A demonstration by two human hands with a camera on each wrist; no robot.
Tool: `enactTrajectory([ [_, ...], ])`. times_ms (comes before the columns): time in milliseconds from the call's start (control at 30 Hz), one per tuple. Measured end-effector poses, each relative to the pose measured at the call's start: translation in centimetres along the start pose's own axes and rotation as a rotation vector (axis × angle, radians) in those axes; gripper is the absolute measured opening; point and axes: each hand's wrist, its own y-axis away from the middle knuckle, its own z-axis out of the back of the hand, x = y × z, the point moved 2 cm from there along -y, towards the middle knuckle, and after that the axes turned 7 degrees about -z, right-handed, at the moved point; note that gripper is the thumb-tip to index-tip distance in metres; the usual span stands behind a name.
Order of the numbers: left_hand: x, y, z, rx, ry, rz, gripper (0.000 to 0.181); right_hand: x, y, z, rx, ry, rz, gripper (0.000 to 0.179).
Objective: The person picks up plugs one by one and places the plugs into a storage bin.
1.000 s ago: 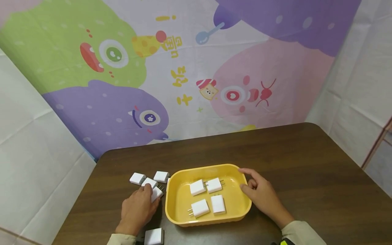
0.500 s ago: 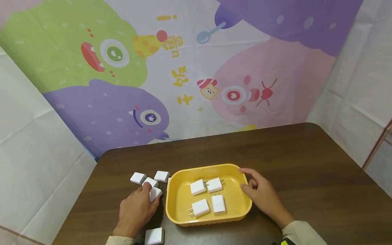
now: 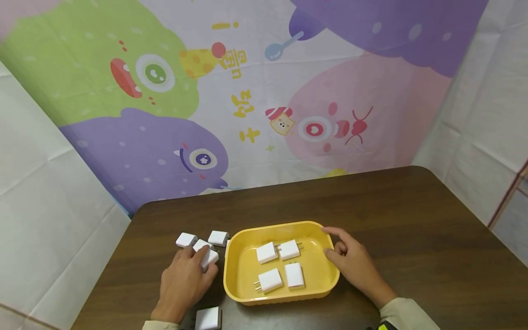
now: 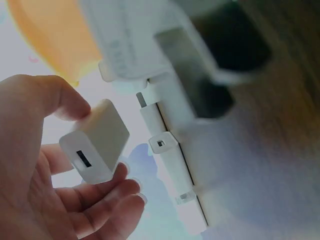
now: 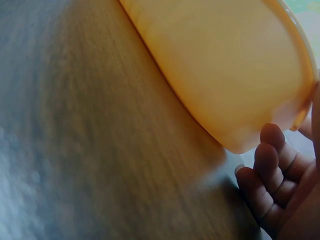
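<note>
My left hand (image 3: 183, 277) pinches a white USB charger plug (image 3: 210, 258) between thumb and fingers, left of the yellow tray (image 3: 317, 277). In the left wrist view this charger (image 4: 100, 140) shows its dark USB slot, facing the wrist. Beyond my fingertips lie more white chargers (image 3: 218, 238) on the table. Several chargers (image 3: 270, 280) rest in the tray with their metal prongs out. At the tray's right end, my right hand (image 3: 356, 266) holds the rim with thumb and index finger. In the right wrist view the other fingers (image 5: 267, 157) curl beside the outer wall.
One charger (image 3: 208, 318) lies near the front edge, close to my left wrist; it looms large and blurred in the left wrist view. The dark wooden table (image 3: 412, 229) reaches back to a cartoon-printed cloth (image 3: 255, 160).
The charger in my left hand has shifted and turned slightly, and the fingers around it have moved. My right hand and the tray have stayed in place.
</note>
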Motion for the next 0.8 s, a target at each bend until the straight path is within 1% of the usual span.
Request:
enactTrajectory([
  [167, -0.15, 0.09, 0.13, -0.035, 0.015, -0.028, 0.045, -0.07, -0.07, -0.02, 0.003, -0.009, 0.007, 0.044],
  [300, -0.23, 0.35, 0.15, -0.067, 0.020, -0.064, 0.040, -0.08, -0.04, -0.05, 0.002, -0.004, 0.002, 0.044],
  [433, -0.31, 0.41, 0.14, -0.136, 0.030, -0.088, 0.035, -0.08, 0.05, -0.06, 0.000, 0.004, -0.012, 0.044],
  [567, -0.47, 0.34, 0.26, -0.204, 0.045, -0.106, 0.035, -0.02, 0.07, -0.07, -0.001, 0.006, -0.012, 0.044],
  [800, -0.62, 0.16, 0.46, -0.245, 0.045, -0.131, 0.037, 0.02, 0.01, -0.08, -0.005, 0.007, -0.004, 0.044],
])
